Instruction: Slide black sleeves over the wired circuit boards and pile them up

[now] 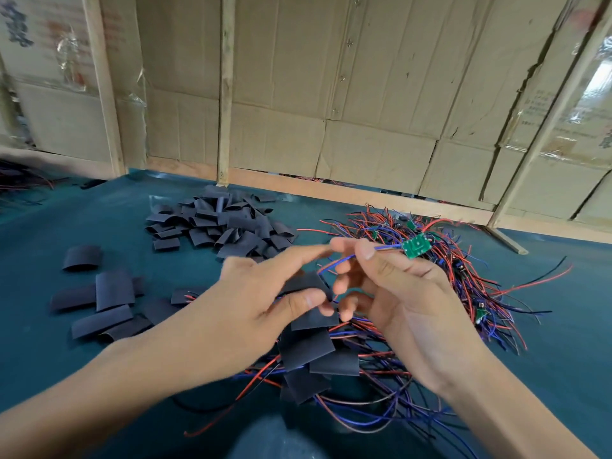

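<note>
Head view: the right hand (397,293) pinches the blue and red wires of a green circuit board (415,248) between thumb and forefinger, holding it above the green table mat (563,326), while the left hand (251,303) grips a black sleeve (306,283) just beside those wires. A heap of loose sleeves (225,223) lies toward the mat's far edge, bare wired boards (447,260) tangle at the right, and sleeved boards (314,356) pile at the near edge under the hands.
</note>
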